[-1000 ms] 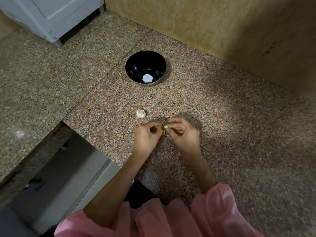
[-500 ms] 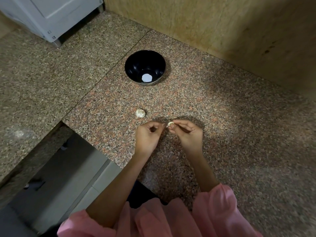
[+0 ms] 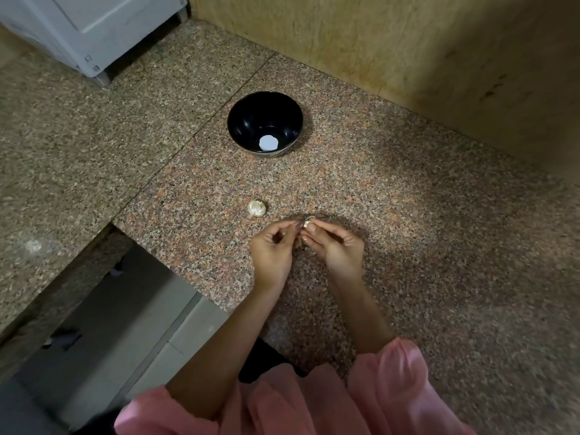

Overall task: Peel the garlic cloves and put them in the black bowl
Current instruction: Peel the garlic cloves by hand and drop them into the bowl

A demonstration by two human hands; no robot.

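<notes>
A small pale garlic clove (image 3: 308,222) is pinched between the thumb and fingers of my right hand (image 3: 337,246), just above the granite counter. My left hand (image 3: 273,248) is close beside it, fingers curled, its fingertips meeting at the clove's left side. A whitish garlic bulb (image 3: 256,209) lies on the counter a little to the left and beyond my hands. The black bowl (image 3: 241,120) stands farther back, and in its bottom there is only a round white spot.
The speckled granite counter (image 3: 408,199) ends at an edge on my near left, with a drop to a grey floor. A tan wall runs along the back right. A grey-white appliance (image 3: 88,26) stands on the lower floor at the far left.
My hands have shifted slightly away from me, and the clove has turned in my right fingers. Bowl and bulb have not moved.
</notes>
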